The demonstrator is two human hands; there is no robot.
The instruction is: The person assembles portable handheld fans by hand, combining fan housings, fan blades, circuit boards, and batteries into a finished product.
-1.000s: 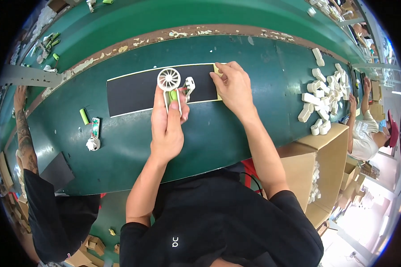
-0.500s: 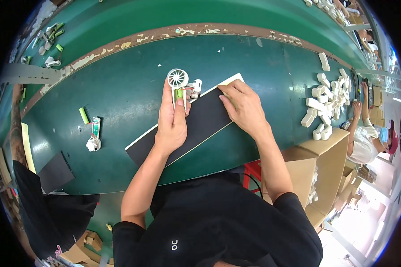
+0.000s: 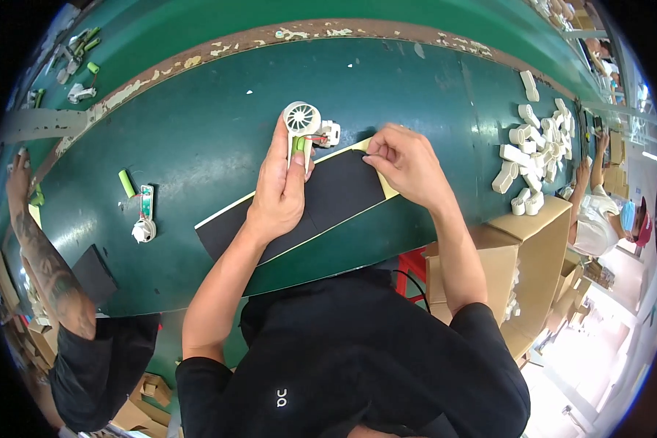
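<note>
My left hand [image 3: 283, 193] is wrapped around a small white handheld fan housing [image 3: 301, 118] with a round slotted head. A green battery [image 3: 299, 144] sits in its handle, and thin red wires run to a white part [image 3: 330, 133] hanging at its right side. Below lies a black foam sheet [image 3: 336, 193] on pale yellow backing paper [image 3: 390, 187], slanted across the table and partly hidden by my left forearm. At the sheet's upper right end, my right hand [image 3: 410, 164] is closed in a pinch on the black foam's corner; bare backing shows there.
Left of me lie another fan assembly [image 3: 144, 226] with a green battery [image 3: 127, 183] and a dark sheet [image 3: 95, 274]. Several white housings [image 3: 531, 157] are heaped at right, above a cardboard box [image 3: 529, 255]. A co-worker's arm [image 3: 51, 274] reaches in at far left.
My right fingers have closed into a pinch at the foam's end, where more yellow backing now shows. The co-worker's arm at left has come further into view. My left hand still holds the fan housing.
</note>
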